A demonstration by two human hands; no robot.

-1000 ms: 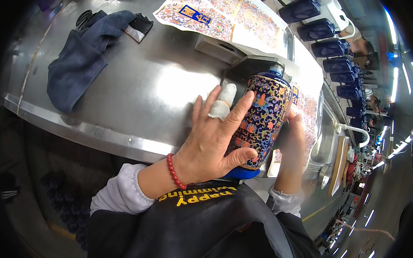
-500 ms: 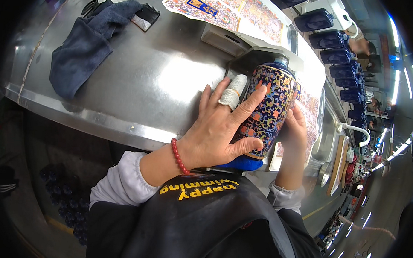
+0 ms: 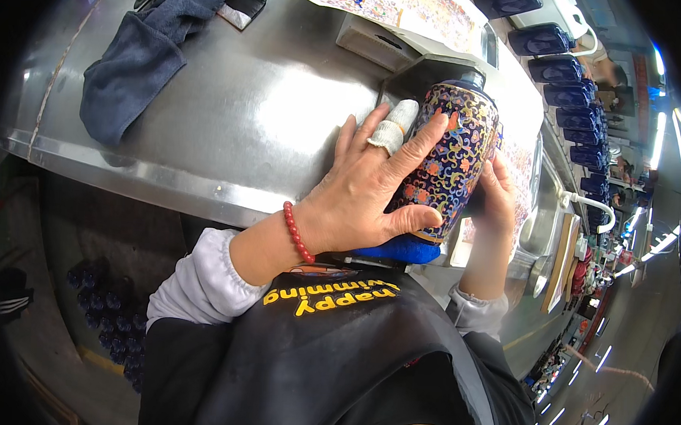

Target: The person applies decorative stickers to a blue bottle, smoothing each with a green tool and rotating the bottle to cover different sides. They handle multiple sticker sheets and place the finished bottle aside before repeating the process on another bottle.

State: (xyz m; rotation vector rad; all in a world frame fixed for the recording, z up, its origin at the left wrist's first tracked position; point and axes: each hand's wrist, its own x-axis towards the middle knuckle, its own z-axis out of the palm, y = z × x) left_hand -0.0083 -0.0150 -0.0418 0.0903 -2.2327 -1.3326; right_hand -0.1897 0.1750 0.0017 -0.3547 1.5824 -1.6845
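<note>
A dark blue bottle [image 3: 455, 160] with a bare neck and an orange, yellow and blue floral pattern stands tilted before me, its lower end by a blue pad [image 3: 400, 250]. My left hand [image 3: 357, 184] holds its left side, thumb and index finger across the front, the other fingers spread beside it. One of those fingers wears a pale cloth finger cover [image 3: 394, 128]; a red bead bracelet [image 3: 297, 232] circles the wrist. Against the bottle's right side my right hand [image 3: 499, 195] curves, its fingertips partly hidden behind it.
On the steel worktop [image 3: 238, 124] lie a dark blue cloth [image 3: 138, 71] and a small black-and-white packet [image 3: 241, 8]. Printed floral sheets [image 3: 432, 19] lie beyond a metal block [image 3: 374, 43]. Several dark blue bottles [image 3: 566, 93] line the right side. A white curved tap [image 3: 592, 202] stands near them.
The whole view has shifted slightly, so worktop items sit higher in the picture. My right hand's fingers have moved a little along the bottle's right side. The left hand keeps its hold.
</note>
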